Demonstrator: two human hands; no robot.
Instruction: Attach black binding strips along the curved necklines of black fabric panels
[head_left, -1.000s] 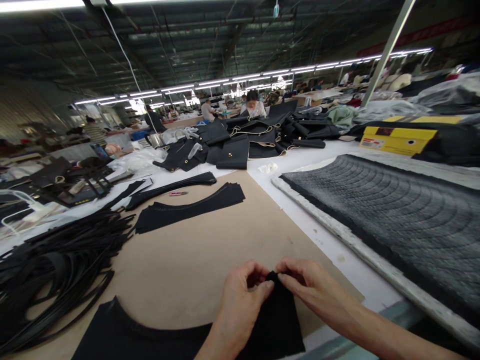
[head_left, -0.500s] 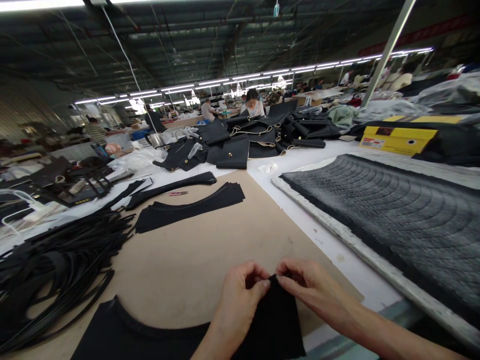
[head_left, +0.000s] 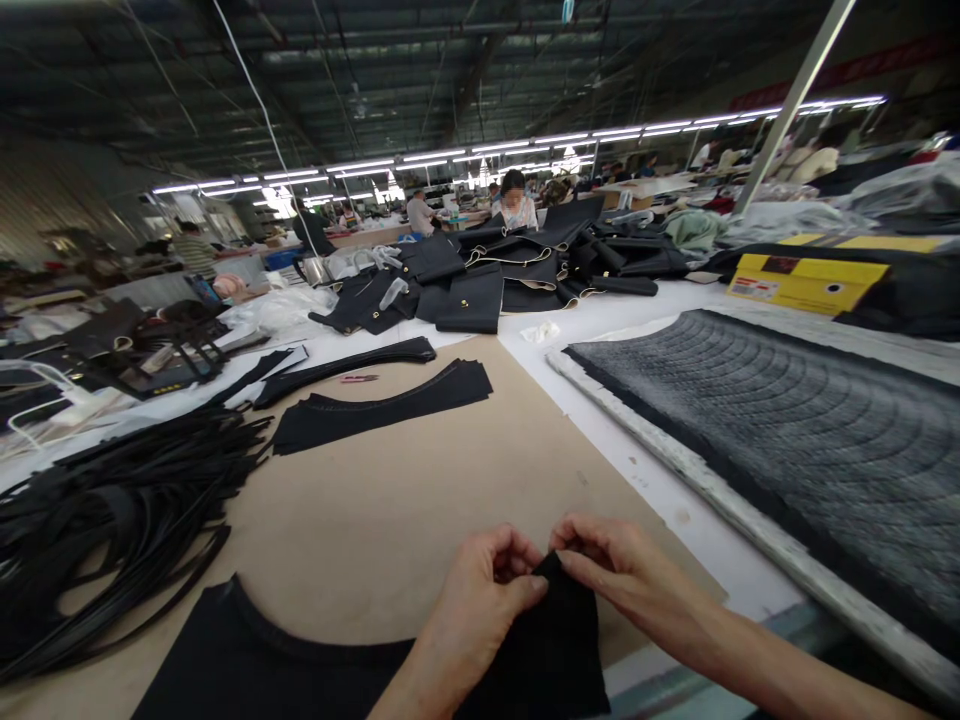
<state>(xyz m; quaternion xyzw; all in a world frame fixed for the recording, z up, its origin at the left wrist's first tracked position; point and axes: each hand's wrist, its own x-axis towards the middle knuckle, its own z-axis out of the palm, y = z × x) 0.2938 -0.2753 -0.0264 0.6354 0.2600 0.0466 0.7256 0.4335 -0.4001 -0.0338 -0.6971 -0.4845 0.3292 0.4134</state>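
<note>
A black fabric piece (head_left: 315, 672) with a deep curved edge lies at the near side of the brown board (head_left: 360, 520). Its right corner is lifted a little between my two hands. My left hand (head_left: 487, 590) pinches the edge near that corner between thumb and fingers. Close beside it, my right hand (head_left: 607, 560) grips the corner tip with thumb and forefinger. Both hands are closed on the same piece, their fingertips almost meeting. The lower part of the piece runs out of view, partly behind my left forearm.
Black straps (head_left: 127, 530) are heaped on the left. Further back lie stacked curved black pieces (head_left: 382, 405) and small pink-handled snips (head_left: 360, 378). A quilted dark panel (head_left: 787, 420) covers the right side, near a yellow box (head_left: 806, 283). A co-worker (head_left: 515, 205) sits behind piled black parts (head_left: 469, 298).
My left fingers have shifted slightly right along the fabric edge, and the corner looks flatter and more pointed. The camera view has tilted slightly. Both hands still grip the piece.
</note>
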